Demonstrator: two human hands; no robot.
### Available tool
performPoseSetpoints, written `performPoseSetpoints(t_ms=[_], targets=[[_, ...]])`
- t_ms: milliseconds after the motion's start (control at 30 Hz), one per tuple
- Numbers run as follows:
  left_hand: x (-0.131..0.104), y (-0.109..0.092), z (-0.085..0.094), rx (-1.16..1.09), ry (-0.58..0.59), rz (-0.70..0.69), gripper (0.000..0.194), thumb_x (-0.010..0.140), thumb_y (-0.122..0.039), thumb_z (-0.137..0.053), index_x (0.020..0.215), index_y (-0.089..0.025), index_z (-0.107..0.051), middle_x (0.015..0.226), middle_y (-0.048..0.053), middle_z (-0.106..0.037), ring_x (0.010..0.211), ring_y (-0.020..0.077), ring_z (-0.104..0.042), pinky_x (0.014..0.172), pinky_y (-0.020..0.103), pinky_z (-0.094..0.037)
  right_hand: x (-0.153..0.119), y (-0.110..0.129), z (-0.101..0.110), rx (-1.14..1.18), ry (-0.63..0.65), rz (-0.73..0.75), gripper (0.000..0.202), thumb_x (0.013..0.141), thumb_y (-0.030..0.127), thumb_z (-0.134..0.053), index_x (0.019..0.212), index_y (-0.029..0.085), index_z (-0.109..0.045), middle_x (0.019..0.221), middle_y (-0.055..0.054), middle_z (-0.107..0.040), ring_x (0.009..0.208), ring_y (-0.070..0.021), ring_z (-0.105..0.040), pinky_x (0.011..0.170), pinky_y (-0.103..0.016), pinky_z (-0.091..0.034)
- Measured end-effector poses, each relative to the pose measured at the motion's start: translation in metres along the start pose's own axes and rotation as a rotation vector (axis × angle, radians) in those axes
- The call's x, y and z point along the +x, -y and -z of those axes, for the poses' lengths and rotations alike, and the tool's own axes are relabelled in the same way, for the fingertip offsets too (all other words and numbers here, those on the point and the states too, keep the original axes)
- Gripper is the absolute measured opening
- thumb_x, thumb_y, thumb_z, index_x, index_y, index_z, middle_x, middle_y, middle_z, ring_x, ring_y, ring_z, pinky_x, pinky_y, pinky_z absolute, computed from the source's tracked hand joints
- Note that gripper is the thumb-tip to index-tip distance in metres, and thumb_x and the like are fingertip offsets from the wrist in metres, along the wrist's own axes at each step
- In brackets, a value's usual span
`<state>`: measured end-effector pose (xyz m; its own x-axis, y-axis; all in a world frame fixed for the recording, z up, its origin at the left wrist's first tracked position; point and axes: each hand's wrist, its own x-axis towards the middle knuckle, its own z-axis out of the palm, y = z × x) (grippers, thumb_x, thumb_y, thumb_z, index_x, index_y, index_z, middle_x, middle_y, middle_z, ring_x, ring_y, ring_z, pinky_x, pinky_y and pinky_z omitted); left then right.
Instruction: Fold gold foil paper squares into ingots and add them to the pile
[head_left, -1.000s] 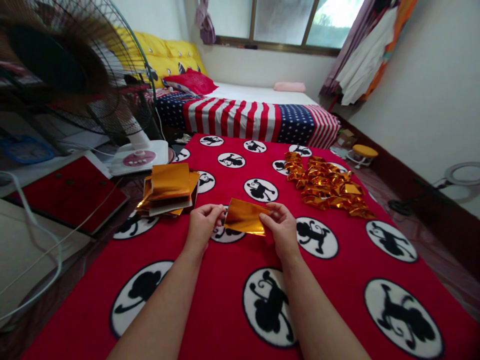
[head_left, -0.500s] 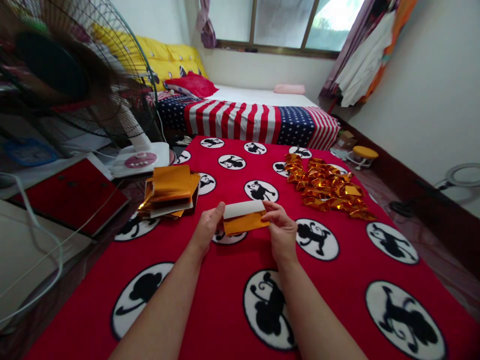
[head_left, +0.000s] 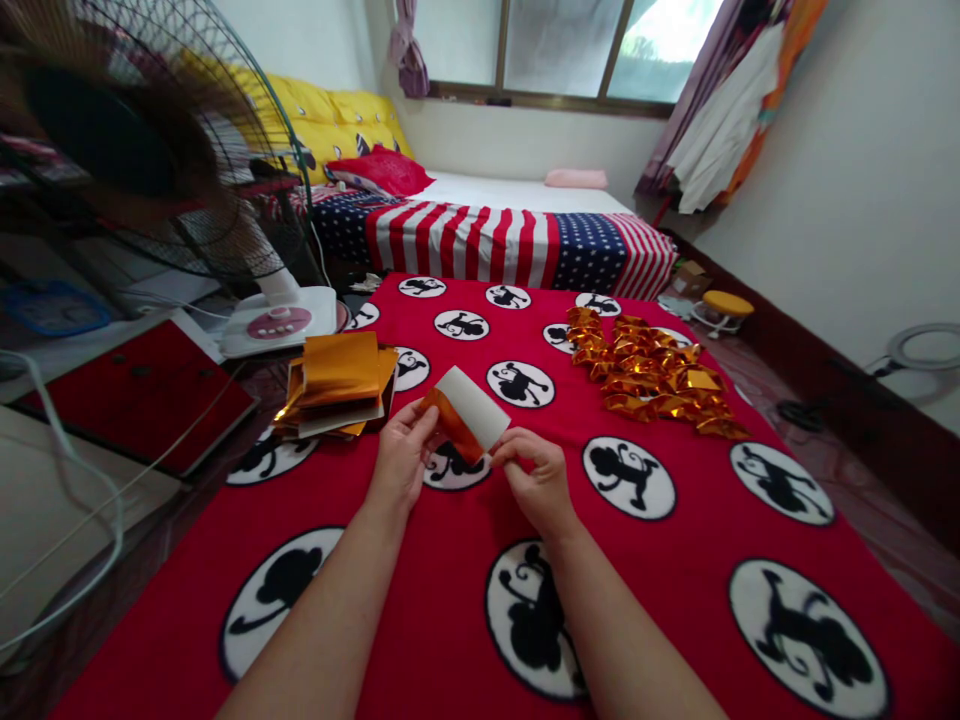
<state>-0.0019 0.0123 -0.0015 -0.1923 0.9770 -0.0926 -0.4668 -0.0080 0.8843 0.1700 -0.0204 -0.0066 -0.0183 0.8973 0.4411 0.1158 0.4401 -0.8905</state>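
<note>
Your left hand [head_left: 405, 445] and right hand [head_left: 534, 470] pinch opposite ends of the gold-and-white foil paper sheet [head_left: 469, 408], fingers closed on it, above the middle of the red monkey-print cloth [head_left: 420, 590]. Bare cloth spreads toward its near edge; the gold paper stack [head_left: 341, 375] sits at its left edge, folded gold foil pieces [head_left: 645, 365] near its far right corner. Both forearms reach forward, angled inward.

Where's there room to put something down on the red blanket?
The red blanket has room right of the right hand, nearer than the shiny folded pieces, and beyond it, between those pieces and the paper stack. It's crowded at both, and around the sheet in the left hand.
</note>
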Motion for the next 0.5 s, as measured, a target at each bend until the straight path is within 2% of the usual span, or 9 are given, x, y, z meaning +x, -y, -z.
performPoseSetpoints(t_ms=[67, 133, 200, 267, 333, 400, 467, 500], targets=[[0.005, -0.004, 0.006, 0.024, -0.023, -0.034, 0.048, 0.061, -0.045, -0.082, 0.097, -0.016, -0.068, 0.081, 0.004, -0.074, 0.073, 0.0163, -0.069, 0.065, 0.024, -0.053, 0.0, 0.001, -0.001, 0.066, 0.034, -0.077, 0.025, 0.068, 0.004, -0.049, 0.059, 0.022, -0.065, 0.072, -0.001, -0.068, 0.071, -0.0175, -0.064, 0.069, -0.029, -0.05], [0.006, -0.008, 0.009, 0.087, -0.001, -0.022, 0.048, 0.062, -0.046, -0.081, 0.097, -0.015, -0.069, 0.081, 0.005, -0.074, 0.073, 0.0172, -0.068, 0.063, 0.024, -0.052, 0.002, 0.001, 0.0, 0.164, -0.06, -0.205, 0.017, 0.073, 0.01, -0.052, 0.067, 0.021, -0.063, 0.076, -0.001, -0.07, 0.067, -0.0159, -0.065, 0.066, -0.028, -0.051], [0.003, -0.01, 0.009, 0.155, 0.07, 0.007, 0.046, 0.063, -0.045, -0.081, 0.096, -0.015, -0.071, 0.084, 0.006, -0.075, 0.073, 0.017, -0.068, 0.062, 0.023, -0.051, 0.005, 0.001, 0.002, 0.275, -0.135, -0.342, 0.006, 0.08, 0.023, -0.058, 0.084, 0.021, -0.062, 0.085, -0.002, -0.072, 0.064, -0.0149, -0.066, 0.059, -0.025, -0.05], [-0.003, -0.011, 0.005, 0.204, 0.173, 0.042, 0.044, 0.066, -0.043, -0.079, 0.099, -0.016, -0.071, 0.089, 0.006, -0.075, 0.074, 0.0167, -0.067, 0.062, 0.022, -0.05, 0.008, 0.001, 0.004, 0.357, -0.133, -0.425, 0.025, 0.081, 0.038, -0.064, 0.1, 0.023, -0.058, 0.091, -0.003, -0.071, 0.067, -0.0155, -0.068, 0.055, -0.024, -0.049], [-0.008, -0.01, 0.0, 0.237, 0.269, 0.083, 0.046, 0.069, -0.042, -0.078, 0.106, -0.017, -0.07, 0.09, 0.006, -0.074, 0.074, 0.0161, -0.067, 0.061, 0.021, -0.05, 0.01, 0.002, 0.005, 0.381, -0.084, -0.433, 0.041, 0.077, 0.043, -0.071, 0.109, 0.023, -0.055, 0.09, -0.002, -0.07, 0.069, -0.0155, -0.067, 0.054, -0.023, -0.049], [-0.012, -0.009, -0.004, 0.257, 0.327, 0.117, 0.053, 0.07, -0.043, -0.077, 0.115, -0.017, -0.066, 0.088, 0.005, -0.073, 0.068, 0.0144, -0.065, 0.057, 0.02, -0.048, 0.009, 0.002, 0.003, 0.379, -0.026, -0.413, 0.049, 0.072, 0.039, -0.076, 0.113, 0.023, -0.054, 0.08, 0.001, -0.068, 0.064, -0.0141, -0.063, 0.053, -0.022, -0.048], [-0.013, -0.008, -0.005, 0.224, 0.325, 0.136, 0.061, 0.071, -0.048, -0.076, 0.123, -0.018, -0.061, 0.088, 0.005, -0.071, 0.064, 0.0126, -0.064, 0.053, 0.018, -0.047, 0.007, 0.002, 0.001, 0.366, -0.027, -0.384, 0.049, 0.07, 0.034, -0.078, 0.113, 0.024, -0.056, 0.074, 0.003, -0.066, 0.062, -0.0137, -0.061, 0.054, -0.022, -0.047], [-0.013, -0.009, -0.005, 0.185, 0.309, 0.144, 0.065, 0.072, -0.051, -0.074, 0.126, -0.019, -0.058, 0.091, 0.006, -0.071, 0.065, 0.0126, -0.064, 0.053, 0.018, -0.047, 0.007, 0.001, 0.0, 0.353, -0.066, -0.365, 0.045, 0.071, 0.033, -0.077, 0.111, 0.023, -0.058, 0.075, 0.002, -0.067, 0.065, -0.0141, -0.061, 0.057, -0.023, -0.048]])
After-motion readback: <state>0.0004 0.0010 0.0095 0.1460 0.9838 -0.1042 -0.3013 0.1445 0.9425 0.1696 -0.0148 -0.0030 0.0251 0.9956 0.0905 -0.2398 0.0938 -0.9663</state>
